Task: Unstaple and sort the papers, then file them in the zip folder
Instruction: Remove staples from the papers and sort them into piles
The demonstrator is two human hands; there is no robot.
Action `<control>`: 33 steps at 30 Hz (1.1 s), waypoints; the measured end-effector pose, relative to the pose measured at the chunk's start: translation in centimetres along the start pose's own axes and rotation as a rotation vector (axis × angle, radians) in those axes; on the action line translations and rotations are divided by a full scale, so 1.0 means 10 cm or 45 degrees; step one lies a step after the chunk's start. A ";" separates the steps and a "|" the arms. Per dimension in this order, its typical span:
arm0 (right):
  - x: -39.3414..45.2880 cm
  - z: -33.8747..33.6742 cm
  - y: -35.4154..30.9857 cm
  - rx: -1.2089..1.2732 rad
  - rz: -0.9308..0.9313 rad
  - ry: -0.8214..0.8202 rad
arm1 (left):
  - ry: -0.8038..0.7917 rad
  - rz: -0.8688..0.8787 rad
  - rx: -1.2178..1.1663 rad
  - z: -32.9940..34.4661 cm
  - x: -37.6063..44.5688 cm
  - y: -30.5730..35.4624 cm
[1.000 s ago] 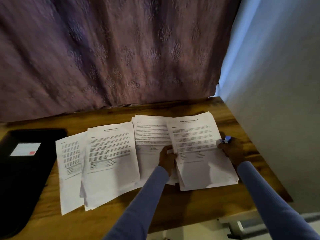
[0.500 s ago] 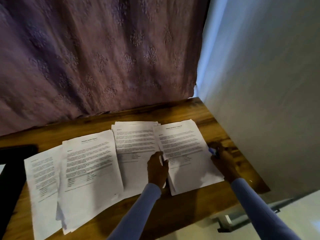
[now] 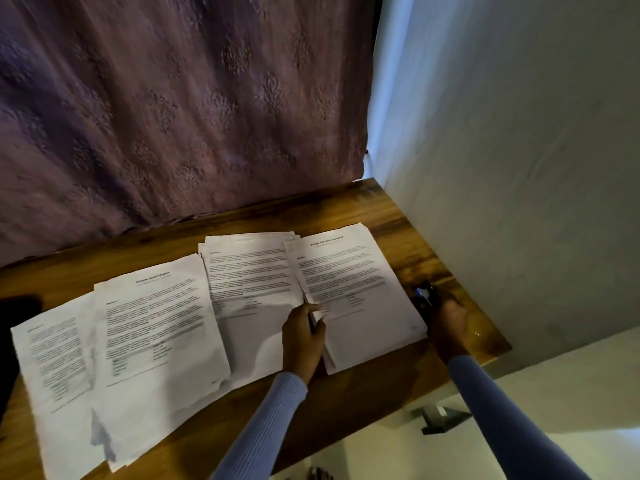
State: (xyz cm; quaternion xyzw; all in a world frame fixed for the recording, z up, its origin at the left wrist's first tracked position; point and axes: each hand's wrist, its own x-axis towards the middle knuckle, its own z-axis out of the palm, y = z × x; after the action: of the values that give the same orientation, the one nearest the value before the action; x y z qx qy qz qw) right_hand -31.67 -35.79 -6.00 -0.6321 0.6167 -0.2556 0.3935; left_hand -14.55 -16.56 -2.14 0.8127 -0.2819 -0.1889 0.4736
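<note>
Far left edge, a dark thing (image 3: 14,327) that might be the zip folder, can't tell. Papers look sorted into four piles on the bench (image 3: 346,209); nothing filed yet, I'd say. Left hand (image 3: 303,337) pinches the rightmost pile (image 3: 356,296). Right hand (image 3: 448,318) curls around a small blue-tipped tool (image 3: 423,294), probably the staple remover.
</note>
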 end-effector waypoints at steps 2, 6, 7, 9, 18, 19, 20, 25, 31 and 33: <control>-0.04 -0.02 -0.04 -0.077 -0.121 -0.030 | 0.015 -0.008 -0.036 -0.03 -0.01 -0.03; -0.25 0.00 -0.27 -0.116 -0.369 -0.001 | 0.076 -0.026 -0.058 -0.11 -0.02 -0.08; -0.34 0.04 -0.35 -0.112 -0.417 -0.010 | 0.084 -0.026 -0.050 -0.15 -0.03 -0.10; -0.50 0.23 -0.49 -0.206 -0.629 -0.016 | 0.116 -0.036 -0.032 -0.25 -0.05 -0.17; -1.66 1.43 -1.21 -0.227 -1.150 -0.539 | 0.485 -0.251 -0.086 -1.12 -0.22 -0.56; -1.79 1.54 -1.23 -0.217 -1.189 -0.597 | 0.521 -0.269 -0.087 -1.23 -0.25 -0.62; -1.92 1.66 -1.24 -0.207 -1.224 -0.640 | 0.560 -0.282 -0.077 -1.34 -0.27 -0.70; -2.33 2.04 -1.24 -0.284 -1.333 -0.773 | 0.635 -0.305 -0.015 -1.74 -0.39 -1.05; -2.50 2.40 -1.33 -0.421 -1.385 -0.761 | 0.419 -0.177 0.301 -2.03 -0.41 -1.35; -2.53 2.50 -1.36 -0.506 -1.479 -0.736 | 0.273 -0.052 0.620 -2.07 -0.39 -1.55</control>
State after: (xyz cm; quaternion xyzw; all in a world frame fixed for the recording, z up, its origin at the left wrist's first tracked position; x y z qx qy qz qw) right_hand -6.32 -7.40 -4.85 -0.9641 0.0824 -0.1279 0.2177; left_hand -1.35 5.75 -5.68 0.9236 -0.2507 -0.0377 0.2874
